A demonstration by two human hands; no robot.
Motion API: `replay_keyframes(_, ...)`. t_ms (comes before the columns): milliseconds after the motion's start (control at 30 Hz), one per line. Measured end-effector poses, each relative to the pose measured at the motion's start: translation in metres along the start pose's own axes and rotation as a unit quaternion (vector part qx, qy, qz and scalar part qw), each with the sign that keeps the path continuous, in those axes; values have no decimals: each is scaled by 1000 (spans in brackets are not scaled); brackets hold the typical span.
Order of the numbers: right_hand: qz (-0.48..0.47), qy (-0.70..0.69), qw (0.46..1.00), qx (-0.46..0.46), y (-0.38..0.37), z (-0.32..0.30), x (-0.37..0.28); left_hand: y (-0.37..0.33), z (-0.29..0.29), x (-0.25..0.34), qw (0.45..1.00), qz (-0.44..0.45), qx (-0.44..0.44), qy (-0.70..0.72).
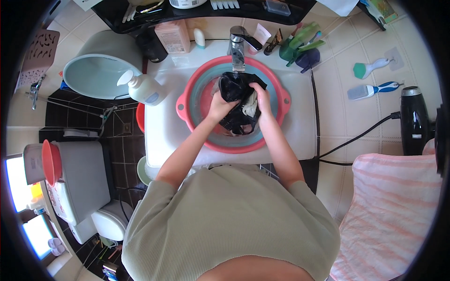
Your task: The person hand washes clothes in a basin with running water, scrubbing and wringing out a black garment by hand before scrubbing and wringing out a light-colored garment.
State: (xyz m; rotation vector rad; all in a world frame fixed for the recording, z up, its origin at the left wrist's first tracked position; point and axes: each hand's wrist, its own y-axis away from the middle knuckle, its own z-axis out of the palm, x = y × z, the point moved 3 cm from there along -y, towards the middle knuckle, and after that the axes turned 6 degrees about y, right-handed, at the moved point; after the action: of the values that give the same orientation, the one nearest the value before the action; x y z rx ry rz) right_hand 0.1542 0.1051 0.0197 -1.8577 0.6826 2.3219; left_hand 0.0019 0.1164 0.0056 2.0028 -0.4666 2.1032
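- Black, wet-looking fabric: a dark garment (236,96) is bunched up over a pink wash basin (183,105) with a grey-blue inner wall, which sits in the white sink (159,131) directly below the chrome tap (237,44).
- The left hand (219,104) is closed around the left side of the garment, fingers curled into the cloth.
- The right hand (260,99) grips the right side of the same bundle, with a paler patch of cloth showing just beside its fingers.
- Both hands hold the garment between them, close together, above the middle of the basin; its lower part hangs down into the basin.
- A white pump bottle (143,88) stands on the left edge of the sink, near the basin's rim.
- A pale blue tub (96,72) sits further left, well apart from the hands.
- On the tiled wall to the right hang two brushes (372,79), and a black hair dryer (415,119) with its cord trailing toward the sink.
- A pink-striped towel (393,210) fills the lower right.
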Motion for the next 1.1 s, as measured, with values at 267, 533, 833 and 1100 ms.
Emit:
replay_keyframes(267, -70, 22, 987, 144, 9, 11, 3, 31, 20, 7, 972, -112, 105, 176)
replay_keyframes(533, 73, -120, 988, 60, -9, -6, 31, 28, 26, 9, 993, 36, -47, -101)
replay_keyframes(833, 18, 139, 978, -153, 22, -21, -12, 30, 3, -7, 974, -85, 7, 211)
replay_keyframes(1100, -256, 112, 931, -234, 40, 15, -34, 25, 14, -20, 991, -57, -66, 104)
